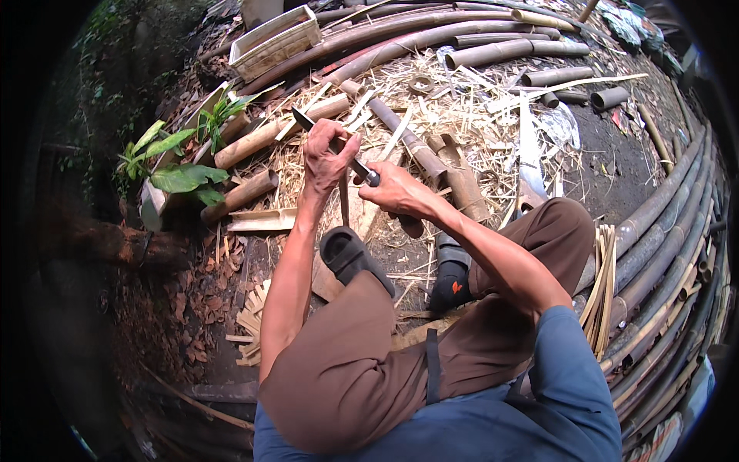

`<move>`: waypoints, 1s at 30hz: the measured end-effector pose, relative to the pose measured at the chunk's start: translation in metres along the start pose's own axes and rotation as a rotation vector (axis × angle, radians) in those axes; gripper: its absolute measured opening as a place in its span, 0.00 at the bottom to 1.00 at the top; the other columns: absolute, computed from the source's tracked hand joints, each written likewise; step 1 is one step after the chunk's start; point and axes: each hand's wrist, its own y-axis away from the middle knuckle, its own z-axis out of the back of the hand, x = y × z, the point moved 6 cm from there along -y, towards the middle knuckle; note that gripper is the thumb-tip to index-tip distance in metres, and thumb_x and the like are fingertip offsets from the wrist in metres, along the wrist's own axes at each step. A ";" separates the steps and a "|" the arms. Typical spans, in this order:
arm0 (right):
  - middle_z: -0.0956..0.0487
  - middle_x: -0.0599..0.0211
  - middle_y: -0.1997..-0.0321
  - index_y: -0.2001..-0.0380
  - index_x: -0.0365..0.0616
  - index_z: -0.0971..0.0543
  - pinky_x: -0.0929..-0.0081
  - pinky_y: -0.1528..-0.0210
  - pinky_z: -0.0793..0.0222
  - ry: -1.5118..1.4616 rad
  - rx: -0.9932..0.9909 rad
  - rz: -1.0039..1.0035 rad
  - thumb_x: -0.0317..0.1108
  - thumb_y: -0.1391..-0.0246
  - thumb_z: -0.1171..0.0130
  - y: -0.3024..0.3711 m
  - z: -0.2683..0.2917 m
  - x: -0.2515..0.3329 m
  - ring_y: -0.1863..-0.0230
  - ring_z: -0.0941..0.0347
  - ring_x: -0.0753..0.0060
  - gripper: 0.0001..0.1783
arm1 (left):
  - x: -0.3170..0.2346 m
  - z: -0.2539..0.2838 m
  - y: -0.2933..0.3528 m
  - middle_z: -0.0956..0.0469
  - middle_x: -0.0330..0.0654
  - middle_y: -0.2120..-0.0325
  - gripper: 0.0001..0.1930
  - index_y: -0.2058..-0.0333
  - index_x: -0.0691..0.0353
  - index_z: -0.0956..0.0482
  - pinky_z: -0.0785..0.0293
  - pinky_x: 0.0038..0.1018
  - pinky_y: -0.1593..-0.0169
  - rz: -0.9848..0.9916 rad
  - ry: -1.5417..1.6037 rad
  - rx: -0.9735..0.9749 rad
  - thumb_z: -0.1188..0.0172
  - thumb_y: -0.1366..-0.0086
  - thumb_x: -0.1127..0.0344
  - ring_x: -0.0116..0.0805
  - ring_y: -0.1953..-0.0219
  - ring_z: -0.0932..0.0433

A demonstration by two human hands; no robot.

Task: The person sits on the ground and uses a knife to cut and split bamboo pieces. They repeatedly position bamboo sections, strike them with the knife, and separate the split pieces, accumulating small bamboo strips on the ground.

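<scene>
My right hand (394, 189) is wrapped round the handle of a knife. Its dark blade (302, 118) slants up to the left and passes by my left hand, which covers its middle. My left hand (327, 158) is closed, fingers curled, on a narrow brown bamboo strip (344, 202) that hangs down toward my left shoe. Where strip and blade meet is hidden by my fingers. Below the hands lies a pale wooden block (376, 219), partly covered. My left foot, in a dark shoe (350, 254), is raised beside it.
Pale shavings (439, 100) cover the ground ahead. Cut bamboo lengths (404, 135) lie among them, with long poles (400, 48) behind and more poles (662, 254) on the right. A cream crate (275, 45) stands far left, leafy plants (185, 177) nearer. Split strips (600, 289) lean by my right knee.
</scene>
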 end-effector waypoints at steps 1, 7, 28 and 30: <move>0.27 0.62 0.81 0.65 0.33 0.26 0.66 0.75 0.32 -0.003 -0.010 0.006 0.39 0.50 0.44 -0.002 0.002 -0.004 0.78 0.30 0.71 0.17 | 0.000 -0.004 -0.001 0.34 0.39 0.80 0.16 0.78 0.61 0.31 0.36 0.31 0.70 0.001 -0.066 -0.045 0.29 0.47 0.67 0.35 0.77 0.34; 0.27 0.61 0.81 0.63 0.34 0.26 0.66 0.73 0.32 -0.004 -0.016 -0.039 0.35 0.50 0.45 -0.019 0.018 -0.016 0.77 0.31 0.71 0.15 | 0.038 -0.033 -0.006 0.38 0.36 0.84 0.19 0.82 0.60 0.35 0.42 0.31 0.72 0.076 0.007 -0.281 0.31 0.43 0.65 0.32 0.80 0.40; 0.22 0.46 0.75 0.61 0.33 0.24 0.58 0.64 0.29 0.104 -0.124 -0.045 0.30 0.50 0.45 -0.041 0.040 -0.029 0.71 0.23 0.52 0.14 | 0.067 -0.058 -0.015 0.41 0.36 0.84 0.14 0.80 0.58 0.37 0.42 0.29 0.69 0.082 0.022 -0.280 0.39 0.42 0.72 0.31 0.80 0.41; 0.21 0.39 0.72 0.62 0.31 0.23 0.53 0.61 0.27 0.135 -0.150 -0.031 0.30 0.52 0.44 -0.042 0.038 -0.029 0.65 0.22 0.39 0.14 | 0.067 -0.057 -0.013 0.41 0.36 0.84 0.14 0.80 0.57 0.36 0.42 0.29 0.68 0.073 0.029 -0.284 0.39 0.43 0.72 0.32 0.80 0.41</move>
